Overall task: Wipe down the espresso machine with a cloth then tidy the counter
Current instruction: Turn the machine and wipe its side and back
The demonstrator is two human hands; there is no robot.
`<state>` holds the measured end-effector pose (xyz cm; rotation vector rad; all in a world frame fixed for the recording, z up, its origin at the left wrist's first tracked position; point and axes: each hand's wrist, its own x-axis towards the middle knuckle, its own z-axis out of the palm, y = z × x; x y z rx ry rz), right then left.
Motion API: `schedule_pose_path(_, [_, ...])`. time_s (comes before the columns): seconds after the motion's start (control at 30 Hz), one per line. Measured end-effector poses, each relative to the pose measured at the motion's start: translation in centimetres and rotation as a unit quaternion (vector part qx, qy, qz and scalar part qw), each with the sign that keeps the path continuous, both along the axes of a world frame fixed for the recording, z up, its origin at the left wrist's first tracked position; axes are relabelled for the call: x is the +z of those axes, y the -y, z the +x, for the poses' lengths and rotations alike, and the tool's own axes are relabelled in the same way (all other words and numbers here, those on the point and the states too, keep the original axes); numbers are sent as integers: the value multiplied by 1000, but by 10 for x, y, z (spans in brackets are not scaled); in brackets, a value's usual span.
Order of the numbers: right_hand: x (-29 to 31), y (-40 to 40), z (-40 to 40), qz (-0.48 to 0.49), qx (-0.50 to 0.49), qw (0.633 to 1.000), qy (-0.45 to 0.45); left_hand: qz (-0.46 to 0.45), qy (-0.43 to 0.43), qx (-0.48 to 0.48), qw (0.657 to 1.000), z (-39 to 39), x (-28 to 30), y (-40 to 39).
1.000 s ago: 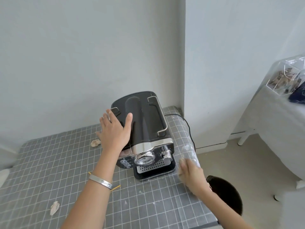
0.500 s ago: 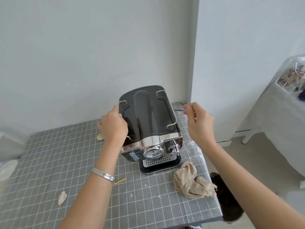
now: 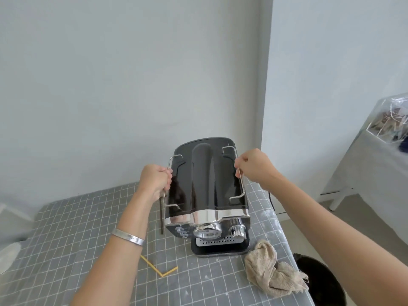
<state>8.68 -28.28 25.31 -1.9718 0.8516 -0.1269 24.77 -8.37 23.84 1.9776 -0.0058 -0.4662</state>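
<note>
A black and chrome espresso machine [image 3: 205, 191] stands near the far right corner of the grey grid-patterned counter [image 3: 66, 250]. Thin metal rails run along both sides of its top. My left hand [image 3: 155, 181] grips the left rail. My right hand [image 3: 254, 165] pinches the right rail. A crumpled beige cloth [image 3: 270, 271] lies on the counter at the front right of the machine, with no hand on it. The machine's steam wand hangs down under my left hand.
Two yellow sticks [image 3: 160, 267] lie in a V on the counter before the machine. A dark bin [image 3: 320, 281] stands on the floor past the counter's right edge. Walls close in behind and to the right. A covered table [image 3: 375, 168] stands at far right.
My right hand let go of the cloth, which now lies on the counter, and rose to the right rail. My left hand shifted from flat on the top to gripping the left rail.
</note>
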Motion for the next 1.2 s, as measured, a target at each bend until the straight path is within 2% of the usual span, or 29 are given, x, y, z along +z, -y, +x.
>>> schedule_pose_path(0.1, [-6, -18, -14, 83, -38, 995, 50, -4, -1, -24, 1000, 14, 9, 11])
schedule_pose_path(0.17, [-5, -34, -22, 148, -61, 984, 83, 28, 22, -43, 998, 24, 16, 22])
schedule_pose_path(0.37, [-3, -90, -36, 349, -93, 920, 151, 126, 120, -120, 977, 39, 33, 58])
schedule_pose_path(0.47, [-10, -110, -34, 401, -99, 898, 150, 146, 134, -175, 964, 41, 33, 70])
schedule_pose_path(0.6, [-18, -122, -32, 425, -107, 887, 145, 158, 148, -222, 951, 43, 21, 78])
schedule_pose_path(0.83, [-23, -122, -37, 405, -95, 896, 156, 165, 196, -228, 939, 43, 6, 78])
schedule_pose_path(1.0, [-32, -120, -49, 327, -26, 933, 150, 178, 262, -215, 924, 30, 0, 69])
schedule_pose_path(1.1, [-57, -117, -72, 249, 27, 956, 150, 221, 332, -227, 889, 3, 7, 62])
schedule_pose_path(1.2, [-115, -114, -113, 90, -57, 991, 82, 163, 421, -298, 841, -54, 6, 52])
